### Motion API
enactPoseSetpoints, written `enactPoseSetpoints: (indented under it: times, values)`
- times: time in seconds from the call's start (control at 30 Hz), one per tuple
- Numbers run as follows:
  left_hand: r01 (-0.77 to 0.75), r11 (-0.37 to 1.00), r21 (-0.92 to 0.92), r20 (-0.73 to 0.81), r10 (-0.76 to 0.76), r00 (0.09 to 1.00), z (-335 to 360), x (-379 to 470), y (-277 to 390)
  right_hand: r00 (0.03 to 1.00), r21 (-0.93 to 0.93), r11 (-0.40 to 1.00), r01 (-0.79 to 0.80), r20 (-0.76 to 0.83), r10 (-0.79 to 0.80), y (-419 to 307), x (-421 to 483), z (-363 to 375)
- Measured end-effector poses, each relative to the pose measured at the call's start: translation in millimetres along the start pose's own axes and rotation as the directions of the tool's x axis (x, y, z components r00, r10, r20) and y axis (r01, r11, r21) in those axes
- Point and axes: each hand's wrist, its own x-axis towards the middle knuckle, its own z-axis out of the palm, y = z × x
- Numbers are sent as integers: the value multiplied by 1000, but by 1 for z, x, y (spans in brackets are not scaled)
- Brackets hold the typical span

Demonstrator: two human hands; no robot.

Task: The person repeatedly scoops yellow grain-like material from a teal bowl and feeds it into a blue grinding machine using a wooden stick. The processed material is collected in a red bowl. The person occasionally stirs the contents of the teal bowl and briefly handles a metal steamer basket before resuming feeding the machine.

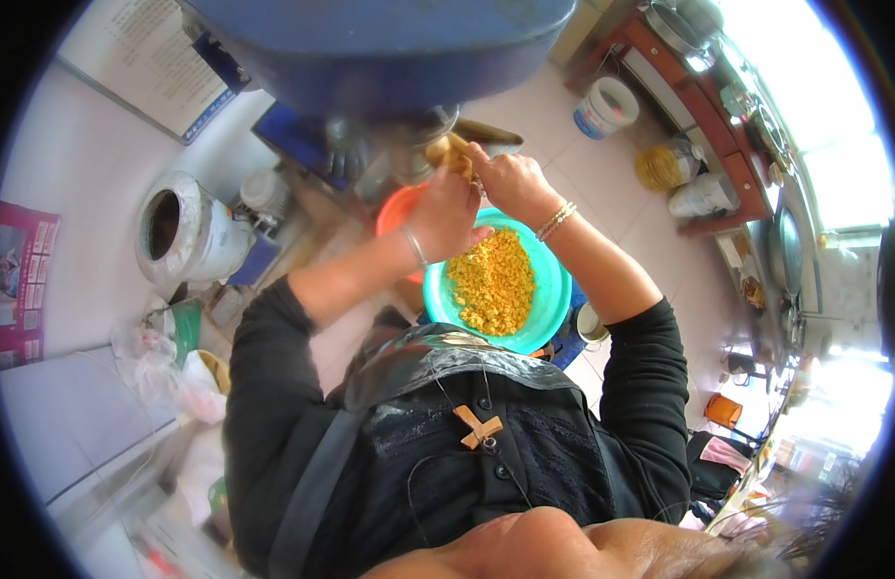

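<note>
A teal plastic basin [556,289] in front of me holds crumbly yellow food [494,286], perhaps dough crumbs. Above its far rim, my right hand [516,181] grips a tan stick-like piece [458,142], thumb laid along it. Close beside it, my left hand [445,213] reaches up to a yellowish mass [440,153] below a metal machine outlet [444,119]. Its fingertips are blurred and partly hidden, so its hold is unclear. Overhead looms the machine's large blue body [389,65]. Behind the teal basin, an orange-red basin [395,213] is partly covered by my left arm.
A white bucket [607,108], an oil jug [665,165] and a brown wooden table [697,94] stand to the right. At the left are a large pale jar [194,228] and plastic bags [154,362]. A metal can [591,323] sits right of the basin.
</note>
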Motion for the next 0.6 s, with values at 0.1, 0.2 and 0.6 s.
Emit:
enactPoseSetpoints:
  times: [0.1, 0.2, 0.6]
  values:
    - [-7, 999, -32, -129, 3, 992, -2, -8, -3, 1000, 90, 996, -18, -11, 19, 11, -6, -20]
    - [-71, 991, -116, -275, 37, 961, 6, -13, -8, 998, 165, 986, -16, -65, 27, 15, -33, -45]
    - [-338, 912, -234, -461, 202, 864, 19, -10, -2, 994, -41, 994, 105, 23, -104, -4, -30, -24]
